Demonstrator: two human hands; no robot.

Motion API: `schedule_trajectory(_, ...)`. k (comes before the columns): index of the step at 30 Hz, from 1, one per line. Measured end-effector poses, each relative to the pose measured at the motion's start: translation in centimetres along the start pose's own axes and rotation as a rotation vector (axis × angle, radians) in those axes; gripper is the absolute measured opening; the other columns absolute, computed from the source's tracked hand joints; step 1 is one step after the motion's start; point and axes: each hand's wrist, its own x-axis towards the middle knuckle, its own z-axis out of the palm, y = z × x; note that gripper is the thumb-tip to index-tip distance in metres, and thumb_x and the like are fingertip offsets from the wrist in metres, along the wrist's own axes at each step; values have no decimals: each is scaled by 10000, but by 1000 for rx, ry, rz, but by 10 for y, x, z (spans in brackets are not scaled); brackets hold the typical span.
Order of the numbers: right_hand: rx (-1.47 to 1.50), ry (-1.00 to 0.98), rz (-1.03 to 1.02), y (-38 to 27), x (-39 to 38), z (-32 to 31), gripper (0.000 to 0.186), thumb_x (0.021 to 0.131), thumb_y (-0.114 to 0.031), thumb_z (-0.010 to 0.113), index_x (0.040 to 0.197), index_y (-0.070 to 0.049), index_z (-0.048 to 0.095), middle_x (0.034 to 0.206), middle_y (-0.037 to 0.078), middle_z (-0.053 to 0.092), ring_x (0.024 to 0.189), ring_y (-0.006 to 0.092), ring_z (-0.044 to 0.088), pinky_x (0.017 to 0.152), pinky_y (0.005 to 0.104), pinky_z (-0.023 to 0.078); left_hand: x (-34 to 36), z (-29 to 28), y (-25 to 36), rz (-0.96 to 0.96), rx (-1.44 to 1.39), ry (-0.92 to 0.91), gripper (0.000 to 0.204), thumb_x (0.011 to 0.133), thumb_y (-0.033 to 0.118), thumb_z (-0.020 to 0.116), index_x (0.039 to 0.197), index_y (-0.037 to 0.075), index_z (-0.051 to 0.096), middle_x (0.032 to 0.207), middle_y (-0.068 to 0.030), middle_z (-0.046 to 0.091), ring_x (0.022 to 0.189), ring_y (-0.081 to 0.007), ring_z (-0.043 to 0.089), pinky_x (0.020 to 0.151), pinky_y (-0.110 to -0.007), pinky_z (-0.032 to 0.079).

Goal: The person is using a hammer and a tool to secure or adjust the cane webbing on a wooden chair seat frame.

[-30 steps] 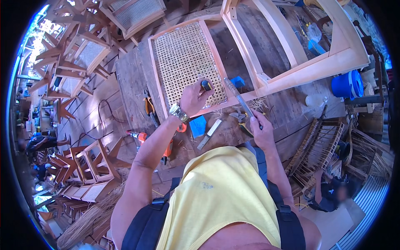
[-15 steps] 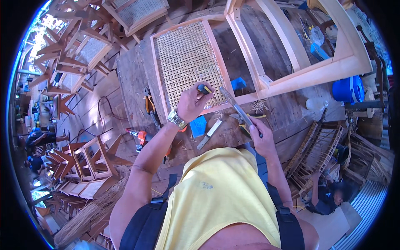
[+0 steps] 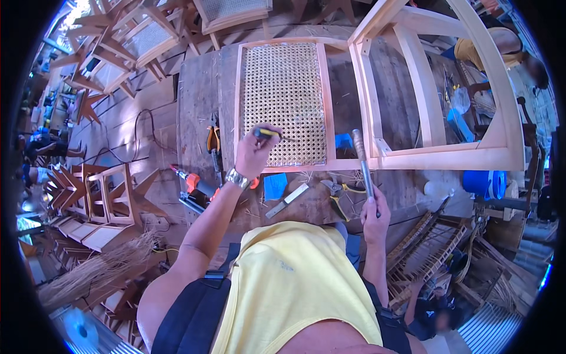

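Note:
My left hand (image 3: 252, 154), with a metal watch at its wrist, is closed around the yellow-and-black handle of a screwdriver (image 3: 267, 134). Its thin shaft points right over the lower part of a woven cane panel (image 3: 283, 82), which is set in a pale wooden chair frame (image 3: 448, 160). Whether the tip touches the cane I cannot tell. To the right, my right hand (image 3: 375, 213) grips the dark end of a long metal bar-like tool (image 3: 364, 168). Its brownish, rough far end lies over the frame's near rail, apart from the screwdriver.
Pliers (image 3: 213, 138) with orange handles lie left of the frame. Near the front edge are an orange power tool (image 3: 191, 183), a blue piece (image 3: 275, 186), a flat blade (image 3: 288, 200) and yellow-handled pliers (image 3: 336, 197). A blue bucket (image 3: 484, 184) stands right; other people are nearby.
My left hand has shifted left across the panel, and the screwdriver's shaft now shows pointing right. The right-hand tool has swung more upright and away from it. The whole view has shifted.

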Motion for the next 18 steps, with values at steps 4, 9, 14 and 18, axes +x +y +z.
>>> schedule_trajectory(4,24,9,-33,6,23,14,340,1039,-117,488,1355,3,524,709,-52,482,530,7,405,477,186,344,27,2,-10,49,109,65,185,898,59,721,1074,71,665,967,-37,734,855,-67,652,745,-233,528)
schedule_trajectory(9,14,-34,40,13,32,25,332,1037,-121,494,1344,-2,539,727,-54,477,543,5,403,477,181,341,42,23,-7,6,216,-82,183,930,49,693,1105,45,643,989,-7,715,868,-56,639,750,-222,511)
schedule_trajectory(14,15,-48,29,7,39,34,317,1032,-115,494,1323,-9,560,746,-64,471,544,-6,379,475,175,316,43,31,0,145,333,-151,195,915,68,713,1095,51,639,919,-27,722,812,-69,669,674,-246,519)
schedule_trajectory(18,-177,-26,-214,23,54,52,319,1035,-118,485,1320,2,563,784,-32,505,625,19,447,545,187,372,44,36,7,284,482,-237,213,882,89,731,1070,71,633,857,-70,728,728,-152,708,632,-289,535)
